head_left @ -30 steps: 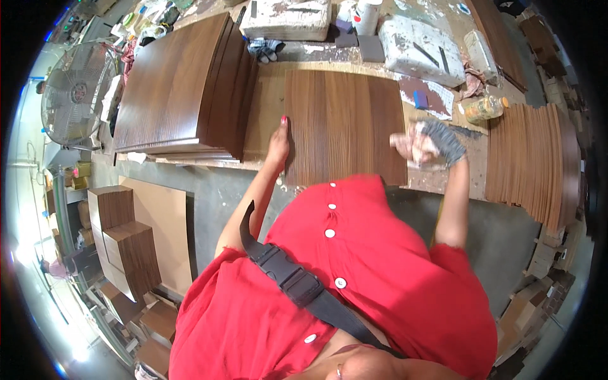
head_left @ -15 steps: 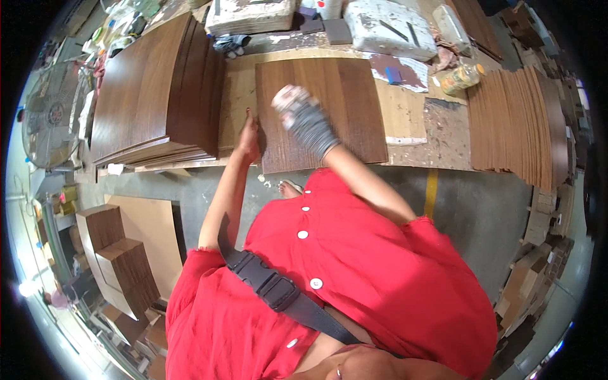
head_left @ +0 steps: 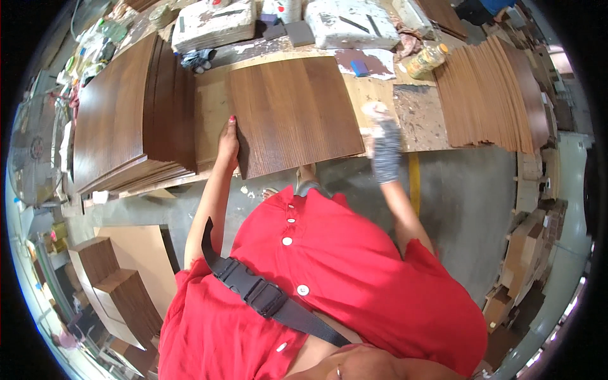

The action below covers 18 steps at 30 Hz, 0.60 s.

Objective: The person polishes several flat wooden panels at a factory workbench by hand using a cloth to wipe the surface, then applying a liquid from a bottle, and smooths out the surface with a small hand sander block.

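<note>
A dark brown wood-grain panel (head_left: 288, 114) lies slightly turned on the workbench, its near edge jutting past the bench front. My left hand (head_left: 228, 147) is bare and grips the panel's left edge, thumb up along the side and the other fingers mostly hidden. Off the panel's right side is my right hand (head_left: 385, 149), in a grey knitted glove. Motion smears its fingers, and the whitish patch at their tips could be a cloth or part of the glove; I cannot tell which.
A stack of dark panels (head_left: 114, 107) stands left on the bench, another stack (head_left: 484, 95) at right. Behind are a blue block (head_left: 359, 68), a bottle (head_left: 427, 61), paint-spotted white bundles (head_left: 352, 24) and a dark rag (head_left: 198, 59). Brown boxes (head_left: 126, 297) sit on the floor at lower left.
My right hand has swept from over the panel to the right, beyond its edge. The panel now sits more tilted, with my left hand still at its left edge. The whole view has shifted.
</note>
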{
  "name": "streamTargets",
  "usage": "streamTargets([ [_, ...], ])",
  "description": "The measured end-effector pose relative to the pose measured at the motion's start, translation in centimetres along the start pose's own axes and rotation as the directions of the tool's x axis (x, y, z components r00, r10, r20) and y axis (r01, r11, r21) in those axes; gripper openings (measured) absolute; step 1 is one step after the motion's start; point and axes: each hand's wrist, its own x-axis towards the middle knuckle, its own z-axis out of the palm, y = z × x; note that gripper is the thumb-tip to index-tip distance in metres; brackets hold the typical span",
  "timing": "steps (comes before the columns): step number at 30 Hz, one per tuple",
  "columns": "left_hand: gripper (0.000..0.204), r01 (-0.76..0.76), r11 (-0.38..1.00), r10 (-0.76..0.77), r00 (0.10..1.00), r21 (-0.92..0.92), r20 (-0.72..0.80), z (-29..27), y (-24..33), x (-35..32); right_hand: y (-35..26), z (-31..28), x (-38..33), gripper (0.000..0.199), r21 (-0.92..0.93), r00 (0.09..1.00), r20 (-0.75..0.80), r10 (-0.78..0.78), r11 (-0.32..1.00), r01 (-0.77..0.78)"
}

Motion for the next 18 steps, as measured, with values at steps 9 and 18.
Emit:
streamTargets([
  [9,0.051,-0.276,0.836,0.336,0.941,0.474,-0.045,-1.7,-2.5,4.1,-10.3,7.6,-0.2,0.038,-0.073,0.946,0.196,-0.258,0.958,0.276],
  [18,0.042,-0.350,0.494,0.419,0.898,0.796,0.135,0.7,3.2,-2.1,-1.5,4.0,0.2,0.036,0.021,0.995,0.096,0.011,1.000,-0.013],
])
